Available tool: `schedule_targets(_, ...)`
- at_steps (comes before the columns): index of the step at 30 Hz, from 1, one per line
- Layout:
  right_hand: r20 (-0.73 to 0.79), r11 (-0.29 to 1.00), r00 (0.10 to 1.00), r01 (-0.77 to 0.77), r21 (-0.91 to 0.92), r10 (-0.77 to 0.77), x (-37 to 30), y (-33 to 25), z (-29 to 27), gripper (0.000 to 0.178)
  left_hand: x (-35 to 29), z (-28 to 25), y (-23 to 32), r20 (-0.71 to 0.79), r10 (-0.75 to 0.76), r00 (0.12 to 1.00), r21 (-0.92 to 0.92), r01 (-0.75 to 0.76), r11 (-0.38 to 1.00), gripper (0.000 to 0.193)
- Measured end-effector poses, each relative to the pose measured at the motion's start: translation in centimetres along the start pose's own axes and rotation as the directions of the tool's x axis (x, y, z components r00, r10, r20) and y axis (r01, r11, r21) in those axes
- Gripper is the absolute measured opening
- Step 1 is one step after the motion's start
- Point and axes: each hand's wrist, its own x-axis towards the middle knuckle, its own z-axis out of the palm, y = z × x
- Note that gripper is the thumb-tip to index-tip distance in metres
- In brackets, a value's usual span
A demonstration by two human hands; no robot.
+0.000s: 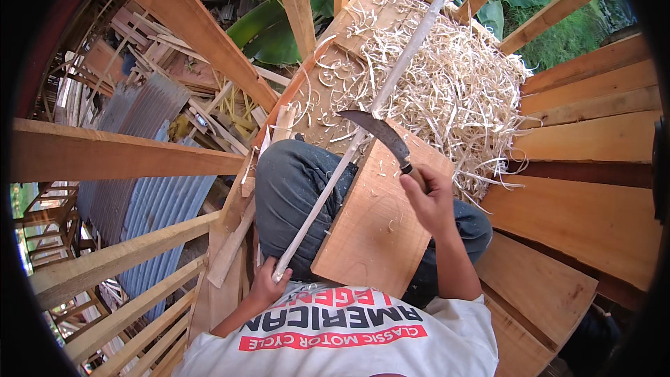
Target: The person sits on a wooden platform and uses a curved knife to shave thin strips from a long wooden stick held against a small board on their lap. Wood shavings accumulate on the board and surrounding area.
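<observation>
My right hand (433, 199) is wrapped round the dark handle of a sickle (384, 132), whose curved blade points left. The blade lies across a long, pale wooden strip (322, 197), near the strip's middle; I cannot tell whether its edge touches the wood. Down at the strip's near end, by my left hip, my left hand (268, 283) grips it. The strip runs slantwise away from me, its far end over the shavings. Across my lap rests a wide plank (380, 227) with a few curls of wood on it, under my right hand.
A large heap of wood shavings (460, 91) covers the floor ahead and to the right. Upright wooden slats (293, 10) form a railing at the far and left sides. Stacked boards (572, 220) stand on the right. Beyond the railing lie corrugated metal sheets (150, 202) and scrap wood.
</observation>
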Motion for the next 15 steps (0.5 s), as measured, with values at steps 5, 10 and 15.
schedule_targets(5, -0.004, 0.999, 0.999, 0.033, 0.021, -0.032, 0.5, 0.0, -0.1, 0.019, 0.1, -0.2, -0.2, 0.002, -0.001, 1.0, -0.006, 0.001, 1.0, 0.029)
schedule_targets(10, 0.317, 0.988, 0.946, 0.105, -0.115, -0.063, -0.6, 0.3, 1.1, 0.021, 0.1, 0.1, -0.4, 0.014, 0.0, 1.0, 0.0, 0.0, 1.0, 0.029)
schedule_targets(15, 0.302, 0.992, 0.946, -0.126, 0.022, 0.114, -0.4, -0.5, 0.4, 0.022, 0.2, 0.1, -0.2, 0.013, -0.025, 1.0, 0.009, 0.025, 1.0, 0.028)
